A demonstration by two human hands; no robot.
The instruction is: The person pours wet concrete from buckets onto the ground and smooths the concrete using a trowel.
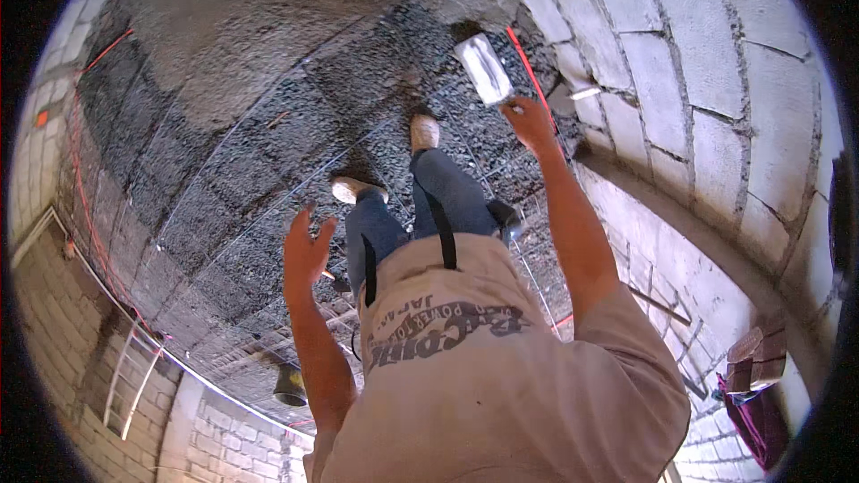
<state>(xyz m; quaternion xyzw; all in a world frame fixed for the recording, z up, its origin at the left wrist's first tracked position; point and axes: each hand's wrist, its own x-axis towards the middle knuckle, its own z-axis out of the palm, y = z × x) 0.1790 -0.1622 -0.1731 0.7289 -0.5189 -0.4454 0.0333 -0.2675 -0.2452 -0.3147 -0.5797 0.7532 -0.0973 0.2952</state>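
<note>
My right hand [532,122] reaches forward with its fingers closed at the near end of a shiny rectangular steel trowel [484,69]. The trowel's flat, pale face shows, and its handle is hidden. My left hand [307,249] hangs in the air at my left side, fingers apart, holding nothing. Under me is dark gravel [268,139] crossed by thin reinforcing bars [349,148]. My shoes [425,131] stand on it. Ahead, smooth wet-looking concrete [210,27] covers the ground and meets the gravel in an uneven edge.
A grey block wall [684,63] rises close on the right, with a red strip [526,67] along its foot. Red lines [85,183] run along the left side. A dark bucket [290,385] stands behind me at left. Purple cloth [759,425] hangs at lower right.
</note>
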